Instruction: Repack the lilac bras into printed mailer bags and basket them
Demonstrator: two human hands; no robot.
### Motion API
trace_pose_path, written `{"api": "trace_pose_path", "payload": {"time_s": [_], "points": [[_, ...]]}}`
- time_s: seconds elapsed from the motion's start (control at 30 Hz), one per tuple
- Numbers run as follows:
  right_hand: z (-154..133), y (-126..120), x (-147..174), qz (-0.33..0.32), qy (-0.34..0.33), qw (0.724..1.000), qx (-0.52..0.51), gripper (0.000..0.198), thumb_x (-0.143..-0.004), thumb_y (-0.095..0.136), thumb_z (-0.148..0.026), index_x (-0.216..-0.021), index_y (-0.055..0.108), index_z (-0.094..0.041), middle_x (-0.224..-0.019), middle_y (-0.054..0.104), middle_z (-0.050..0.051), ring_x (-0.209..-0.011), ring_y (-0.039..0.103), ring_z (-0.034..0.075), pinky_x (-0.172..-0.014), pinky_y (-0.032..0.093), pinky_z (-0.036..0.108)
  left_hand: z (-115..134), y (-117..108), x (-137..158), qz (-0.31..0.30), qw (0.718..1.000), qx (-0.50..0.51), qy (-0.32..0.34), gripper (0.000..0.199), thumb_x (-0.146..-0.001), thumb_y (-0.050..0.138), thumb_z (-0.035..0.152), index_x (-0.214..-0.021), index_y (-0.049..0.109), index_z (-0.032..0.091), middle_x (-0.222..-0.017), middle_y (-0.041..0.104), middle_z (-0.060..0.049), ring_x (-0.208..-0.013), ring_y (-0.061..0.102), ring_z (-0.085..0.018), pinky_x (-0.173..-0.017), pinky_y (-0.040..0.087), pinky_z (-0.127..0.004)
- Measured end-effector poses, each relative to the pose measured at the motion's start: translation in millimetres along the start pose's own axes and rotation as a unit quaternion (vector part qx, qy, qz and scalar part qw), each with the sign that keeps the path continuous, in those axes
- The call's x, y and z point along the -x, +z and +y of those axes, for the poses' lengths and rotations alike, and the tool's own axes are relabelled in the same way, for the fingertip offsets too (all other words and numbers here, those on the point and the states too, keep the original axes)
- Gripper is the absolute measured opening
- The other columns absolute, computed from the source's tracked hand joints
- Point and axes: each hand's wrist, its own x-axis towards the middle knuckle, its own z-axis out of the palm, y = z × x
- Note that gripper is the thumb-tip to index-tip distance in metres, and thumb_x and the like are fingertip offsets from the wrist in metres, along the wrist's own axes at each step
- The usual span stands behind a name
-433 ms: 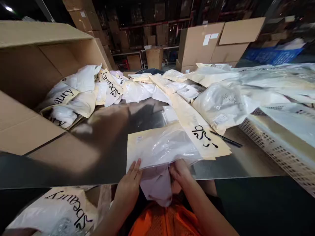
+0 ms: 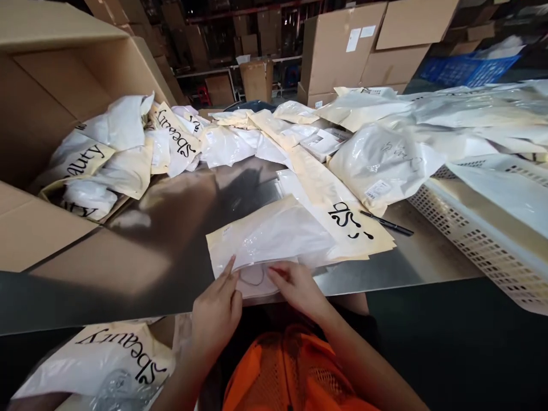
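Note:
A clear-fronted plastic bag [image 2: 278,231] with a cream border lies flat on the metal table, its open edge toward me. White contents show through its film. At the opening is a pale, thin fabric piece [image 2: 261,288], with a thin dark curved line visible on it. My left hand [image 2: 216,311] grips the bag's lower left edge, index finger stretched along the film. At the right of the opening, my right hand [image 2: 295,285] has its fingers pinched together at the fabric; the exact grip is partly hidden. Beneath the bag's right side lie cream printed bags [image 2: 342,225].
A black pen [image 2: 387,222] lies on the right of the metal table [image 2: 180,251]. Filled bags [image 2: 231,145] are heaped along the back. An open cardboard box [image 2: 47,211] stands left, a perforated plastic basket [image 2: 475,234] right. Another printed bag [image 2: 107,357] sits below the table edge.
The pale fabric hung below the table edge and now lies gathered at the bag's opening. My right hand has shifted left along that opening; my left index finger now points onto the film.

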Motion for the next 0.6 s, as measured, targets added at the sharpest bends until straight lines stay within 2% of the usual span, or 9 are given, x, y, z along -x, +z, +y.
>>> {"api": "trace_pose_path", "payload": {"time_s": [0.03,0.1,0.17,0.27,0.37,0.43,0.5,0.6], "points": [[8,-5,15,0.007,0.029,0.997,0.076,0.041,-0.094,0.052,-0.048,-0.070,0.064,-0.017,-0.068,0.063,0.003,-0.065,0.060,0.017,-0.061,0.042,0.028,-4,-1,-1,0.004,1.000,0.020,-0.015,0.033,-0.089,0.041,0.011,-0.110,0.066,0.013,-0.133,0.060,-0.010,-0.102,0.069,-0.020,-0.076,0.058,-0.025],[26,-13,42,0.044,0.091,0.965,0.242,0.051,-0.094,0.046,-0.055,-0.060,0.059,-0.018,-0.057,0.059,0.004,-0.055,0.055,0.018,-0.054,0.029,0.028,-8,-3,-4,0.015,0.998,0.052,-0.036,0.032,-0.089,0.043,0.013,-0.112,0.066,0.014,-0.133,0.060,-0.009,-0.104,0.068,-0.020,-0.078,0.057,-0.025],[42,-15,59,0.085,0.099,0.932,0.338,0.049,-0.094,0.045,-0.057,-0.070,0.062,-0.018,-0.064,0.062,0.005,-0.054,0.055,0.018,-0.052,0.024,0.028,-9,-4,-11,0.026,0.996,0.070,-0.046,0.036,-0.089,0.044,0.014,-0.119,0.063,0.015,-0.132,0.061,-0.009,-0.106,0.068,-0.020,-0.078,0.057,-0.025],[52,-9,58,0.086,-0.018,0.928,0.362,0.037,-0.093,0.052,-0.051,-0.101,0.065,-0.017,-0.092,0.066,0.009,-0.075,0.060,0.022,-0.060,0.034,0.030,-8,-6,-24,0.025,0.996,0.068,-0.057,0.046,-0.088,0.044,0.014,-0.133,0.055,0.018,-0.131,0.062,-0.007,-0.104,0.068,-0.020,-0.078,0.057,-0.027],[45,2,39,0.022,-0.123,0.919,0.373,0.041,-0.090,0.058,-0.048,-0.117,0.062,-0.017,-0.110,0.063,0.012,-0.098,0.054,0.029,-0.080,0.039,0.038,-11,-8,-32,0.012,0.996,0.066,-0.063,0.051,-0.086,0.044,0.013,-0.135,0.054,0.022,-0.130,0.063,-0.005,-0.108,0.067,-0.021,-0.082,0.057,-0.030],[38,10,23,-0.002,-0.143,0.913,0.382,0.050,-0.090,0.057,-0.052,-0.125,0.059,-0.016,-0.119,0.061,0.013,-0.107,0.050,0.031,-0.087,0.036,0.043,-15,-9,-30,-0.014,0.996,0.072,-0.060,0.050,-0.084,0.043,0.011,-0.130,0.059,0.022,-0.130,0.063,-0.004,-0.112,0.065,-0.022,-0.085,0.056,-0.032],[33,18,8,-0.003,-0.135,0.910,0.393,0.060,-0.091,0.053,-0.055,-0.132,0.054,-0.011,-0.127,0.057,0.017,-0.112,0.046,0.033,-0.090,0.034,0.046,-19,-10,-23,-0.050,0.994,0.087,-0.049,0.051,-0.081,0.042,0.009,-0.126,0.062,0.022,-0.134,0.060,-0.005,-0.114,0.064,-0.023,-0.089,0.055,-0.035],[30,30,-16,0.003,-0.088,0.907,0.411,0.056,-0.097,0.042,-0.051,-0.125,0.059,-0.005,-0.119,0.061,0.021,-0.109,0.049,0.035,-0.088,0.034,0.047,-26,-10,-5,-0.100,0.980,0.172,-0.014,0.051,-0.081,0.043,0.008,-0.123,0.065,0.027,-0.137,0.057,-0.004,-0.115,0.063,-0.022,-0.095,0.052,-0.035]]}}
